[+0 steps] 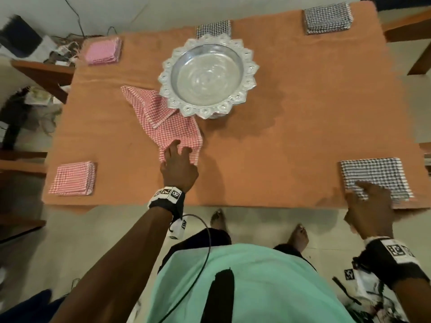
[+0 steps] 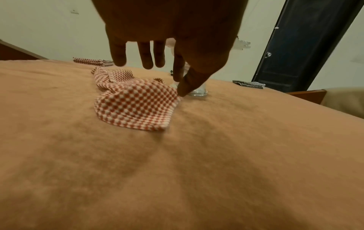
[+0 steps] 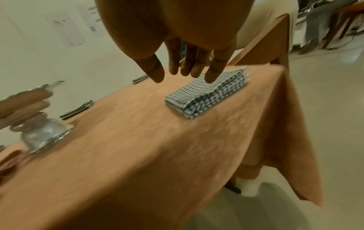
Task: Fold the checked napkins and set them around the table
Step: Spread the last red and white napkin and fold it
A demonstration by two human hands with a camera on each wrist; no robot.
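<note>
Left hand (image 1: 178, 167) spread, fingertips on near end of loose red checked napkin (image 1: 168, 122) beside silver bowl (image 1: 208, 74). Right hand (image 1: 370, 207) flat, fingers on folded black checked napkin (image 1: 377, 174) at near-right table (image 1: 268, 148) corner. Bare cloth between.

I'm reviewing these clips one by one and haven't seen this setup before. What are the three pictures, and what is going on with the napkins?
There is no machine here: a person wears one camera on the head and one on each wrist. The head view looks down on a table under an orange cloth. The left hand reaches onto a loose red checked napkin lying beside a silver footed dish; the left wrist view shows its fingers spread, with no grip closed yet. The right hand rests open fingers on a folded black checked napkin, seen close in the right wrist view. Four more folded napkins sit around the edges.
</note>
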